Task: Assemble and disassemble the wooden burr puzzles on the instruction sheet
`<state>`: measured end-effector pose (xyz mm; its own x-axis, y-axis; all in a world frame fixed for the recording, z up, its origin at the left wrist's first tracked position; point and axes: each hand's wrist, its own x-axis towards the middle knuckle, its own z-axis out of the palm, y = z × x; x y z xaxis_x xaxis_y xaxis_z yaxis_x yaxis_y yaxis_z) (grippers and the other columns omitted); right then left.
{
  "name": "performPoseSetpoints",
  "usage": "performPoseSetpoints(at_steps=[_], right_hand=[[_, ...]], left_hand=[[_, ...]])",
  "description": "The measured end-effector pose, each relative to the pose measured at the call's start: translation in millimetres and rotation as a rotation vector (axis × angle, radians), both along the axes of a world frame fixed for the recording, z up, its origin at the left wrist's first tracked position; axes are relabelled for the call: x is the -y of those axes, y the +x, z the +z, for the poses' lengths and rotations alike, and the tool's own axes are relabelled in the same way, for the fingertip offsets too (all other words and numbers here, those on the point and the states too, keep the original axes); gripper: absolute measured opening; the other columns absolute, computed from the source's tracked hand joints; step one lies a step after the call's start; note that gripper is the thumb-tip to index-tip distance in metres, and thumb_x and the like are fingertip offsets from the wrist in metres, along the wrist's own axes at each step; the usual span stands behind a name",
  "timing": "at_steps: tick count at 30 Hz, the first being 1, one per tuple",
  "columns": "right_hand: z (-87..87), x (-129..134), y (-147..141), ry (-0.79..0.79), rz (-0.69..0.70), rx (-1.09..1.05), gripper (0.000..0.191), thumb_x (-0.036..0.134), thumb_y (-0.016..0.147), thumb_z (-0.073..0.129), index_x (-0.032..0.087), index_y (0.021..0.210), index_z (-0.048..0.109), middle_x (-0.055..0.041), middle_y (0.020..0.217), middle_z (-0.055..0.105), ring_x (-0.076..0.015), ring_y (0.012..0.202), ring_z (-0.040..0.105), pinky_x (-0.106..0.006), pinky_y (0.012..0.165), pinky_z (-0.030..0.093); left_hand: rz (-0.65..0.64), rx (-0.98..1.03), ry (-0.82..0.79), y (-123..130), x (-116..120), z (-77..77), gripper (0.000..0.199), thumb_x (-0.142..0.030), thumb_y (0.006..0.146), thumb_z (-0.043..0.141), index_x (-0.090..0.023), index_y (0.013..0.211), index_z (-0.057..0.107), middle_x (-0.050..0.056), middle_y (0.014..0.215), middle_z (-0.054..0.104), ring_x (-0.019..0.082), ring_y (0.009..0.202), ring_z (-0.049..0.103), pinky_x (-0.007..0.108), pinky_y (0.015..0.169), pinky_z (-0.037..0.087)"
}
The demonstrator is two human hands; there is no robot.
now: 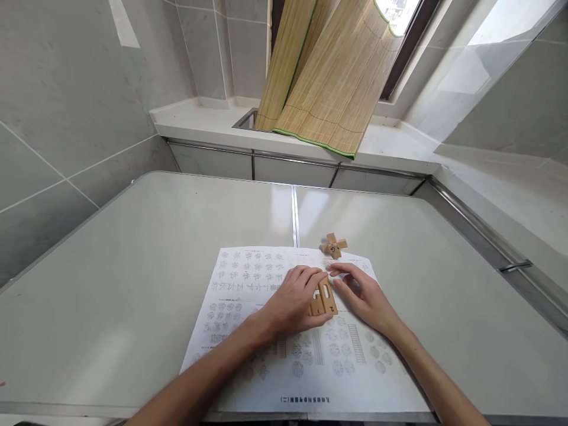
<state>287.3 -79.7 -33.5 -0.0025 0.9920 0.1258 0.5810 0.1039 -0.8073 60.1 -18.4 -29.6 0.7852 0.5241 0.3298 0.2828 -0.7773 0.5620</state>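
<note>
My left hand [296, 299] is closed around the ends of flat wooden puzzle pieces [327, 297] lying side by side, marked 1 and 2, with slots cut in them. Just right of them, my right hand [361, 296] has its fingers curved and its thumb apart from the index finger; a small bit of wood may be at its fingertips, but I cannot make it out. Beyond the hands stands a cross-shaped wooden puzzle assembly [333, 246] marked with a G. Under both hands lies a printed instruction sheet [284, 387] with rows of small puzzle drawings.
The sheet lies on a pale table [133, 284] with a metal seam [295, 216] across its middle. Behind the table is a white ledge [199, 124] with a bamboo blind [328, 83] hanging over it. Grey tiled walls rise on both sides, and a metal rail [479, 219] runs at right.
</note>
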Motion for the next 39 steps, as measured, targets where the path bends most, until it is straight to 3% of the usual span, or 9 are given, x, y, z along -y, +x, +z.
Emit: performPoseSetpoints(at_steps=[10,15,21,25,31,39], right_hand=[[-5.9,-4.3,-1.8,0.042,0.02,0.024,0.035,0.051,0.106,0.05,0.027,0.128,0.063,-0.0105,0.118,0.071,-0.0244,0.085,0.063,-0.043,0.082,0.058],[-6.7,-4.6,-1.2,0.044,0.033,0.045,0.033,0.049,0.106,0.05,0.028,0.127,0.062,-0.0089,0.114,0.07,-0.0244,0.085,0.063,-0.043,0.08,0.057],[-6.8,-3.9,-0.6,0.058,0.042,0.047,0.032,0.048,0.105,0.049,0.028,0.126,0.063,-0.0089,0.112,0.07,-0.0244,0.081,0.062,-0.042,0.074,0.057],[-5.7,-3.6,-1.4,0.071,0.045,0.041,0.028,0.045,0.106,0.05,0.028,0.123,0.064,-0.0086,0.111,0.069,-0.0257,0.088,0.064,-0.043,0.078,0.057],[-1.8,-2.6,-2.4,0.066,0.057,0.039,0.025,0.041,0.106,0.049,0.028,0.121,0.064,-0.0078,0.111,0.068,-0.0253,0.087,0.064,-0.043,0.078,0.056],[-0.8,-3.7,-2.3,0.101,0.078,0.052,0.021,0.038,0.106,0.05,0.028,0.12,0.063,-0.0081,0.114,0.068,-0.026,0.095,0.065,-0.045,0.084,0.057]], left_hand=[[0.097,-0.012,-0.011,-21.2,-15.3,4.7,0.075,-0.039,0.087,0.081,-0.026,0.15,0.043,0.013,0.147,0.058,0.034,0.137,0.053,0.055,0.113,0.051],[0.271,-0.057,-0.011,-60.6,-36.6,7.3,0.064,-0.045,0.092,0.074,-0.025,0.147,0.047,0.015,0.146,0.058,0.035,0.136,0.053,0.058,0.112,0.05],[0.504,-0.164,-0.037,-118.7,-61.6,11.8,0.065,-0.058,0.094,0.067,-0.025,0.146,0.047,0.014,0.148,0.056,0.037,0.138,0.049,0.057,0.111,0.048],[0.604,-0.156,-0.031,-138.8,-71.2,12.2,0.066,-0.062,0.094,0.065,-0.024,0.145,0.048,0.013,0.147,0.056,0.036,0.137,0.048,0.055,0.111,0.046],[0.601,-0.191,-0.016,-143.1,-74.3,14.1,0.067,-0.064,0.095,0.063,-0.024,0.146,0.047,0.012,0.149,0.055,0.035,0.138,0.046,0.052,0.113,0.044],[0.54,-0.266,0.024,-145.4,-79.7,28.7,0.068,-0.063,0.093,0.063,-0.025,0.147,0.047,0.013,0.148,0.055,0.038,0.137,0.047,0.054,0.11,0.046]])
